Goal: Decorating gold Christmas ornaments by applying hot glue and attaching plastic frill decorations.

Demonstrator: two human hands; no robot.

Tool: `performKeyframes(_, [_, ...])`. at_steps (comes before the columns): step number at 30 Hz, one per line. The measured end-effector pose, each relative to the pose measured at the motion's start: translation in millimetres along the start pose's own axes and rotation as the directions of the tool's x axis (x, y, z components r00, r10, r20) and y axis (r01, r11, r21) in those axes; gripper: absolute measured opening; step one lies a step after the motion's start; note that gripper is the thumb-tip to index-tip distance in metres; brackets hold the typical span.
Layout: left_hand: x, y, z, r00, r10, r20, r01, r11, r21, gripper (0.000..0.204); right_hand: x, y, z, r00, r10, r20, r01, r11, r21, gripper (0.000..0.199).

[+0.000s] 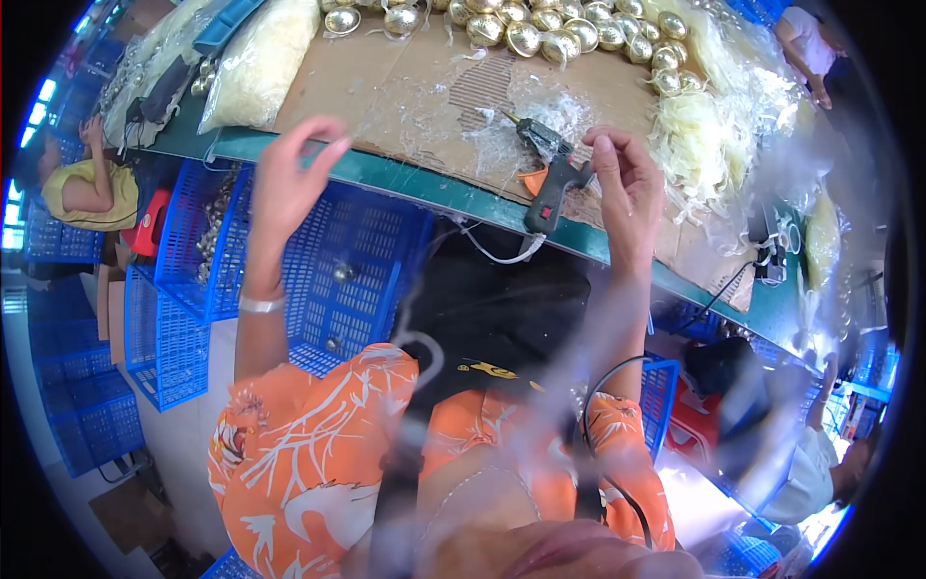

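Both hands raised, left hand [289, 179] loosely open and empty, right hand [625, 183] pinching something unclear; glue gun [550, 179] idle on table [386, 174], finished gold baubles [540, 29] massed at 12 o'clock.

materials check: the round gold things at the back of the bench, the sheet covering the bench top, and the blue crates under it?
Gold balls: glossy, mirror-like highlights, so metal or metallised plastic; cannot tell which.
Bench sheet: corrugated cardboard, matte brown, with fluting exposed where the top layer is torn.
Blue crates: moulded plastic by the look, with uniform colour and regular lattice walls.
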State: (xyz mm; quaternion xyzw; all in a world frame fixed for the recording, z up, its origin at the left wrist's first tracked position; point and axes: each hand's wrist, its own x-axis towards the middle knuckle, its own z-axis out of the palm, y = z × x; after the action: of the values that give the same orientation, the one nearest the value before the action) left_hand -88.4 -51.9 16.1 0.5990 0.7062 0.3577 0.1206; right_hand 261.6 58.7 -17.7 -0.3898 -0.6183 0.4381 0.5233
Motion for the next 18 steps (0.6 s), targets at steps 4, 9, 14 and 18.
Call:
performKeyframes(4, [114.1,5.7,85.4,0.885,0.464,-0.034,-0.466,0.884,-0.047,0.041,-12.8,-5.9,-2.2,1.000,-0.023,-0.008,0.023,1.000,-0.016,0.018])
performKeyframes(9, [211.1,2.6,179.4,0.938,0.344,0.031,-0.340,0.905,0.256,0.047,-29.3,-7.3,-15.5,0.999,0.031,-0.043,-0.034,0.996,-0.087,0.018])
performKeyframes(14, [214.8,1.4,173.2,0.908,0.420,-0.011,-0.410,0.891,0.194,0.046,-38.3,-3.0,-22.7,0.998,0.032,-0.061,-0.037,0.996,-0.081,0.018])
performKeyframes(18, [175.7,-2.4,113.1,0.976,0.171,0.139,-0.106,0.917,-0.384,0.050,-37.7,1.9,-22.4,0.997,0.041,-0.065,-0.045,0.997,-0.058,0.018])
